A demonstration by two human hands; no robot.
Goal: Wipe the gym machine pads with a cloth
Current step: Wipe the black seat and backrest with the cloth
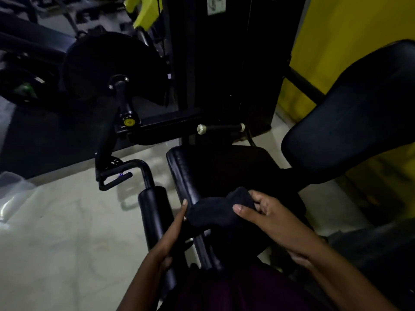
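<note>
Cloth (219,209): dark, thick, soft knit-like fabric, bunched into a lump w/ rounded folds; sits over the near edge of the seat pad (202,167). Seat pad: black vinyl, smooth w/ slight sheen, rectangular w/ rounded corners, faint creases along left edge. Back pad (350,113): larger, black, matte, rounded outline, tilted up at right. Roller pad (155,212): black cylinder, glossy, just left of seat pad, carried on a bent black steel tube (143,169).

Surroundings: round black disc (107,66) on machine frame at upper left; adjuster knob w/ yellow cap (129,122) below it; short bar w/ pale end caps (221,127) behind seat pad; dark weight-stack column (224,52) at centre rear; yellow wall (350,25) at right; pale glossy floor (56,232) w/ faint marbling. Lighting dim; fine detail on dark surfaces hard to make out.

Obstruction: roller pad and its tube lie between left forearm and seat pad; back pad overhangs right side.

Left hand (173,230): extended fwd, palm turned inward, fingers (183,206) straight and released, tip touching cloth's left edge. Right hand (260,212): reaching in from right, thumb on top of cloth, fingers curled over its far side, grasping cloth. Dark maroon garment (224,292) at bottom centre.
</note>
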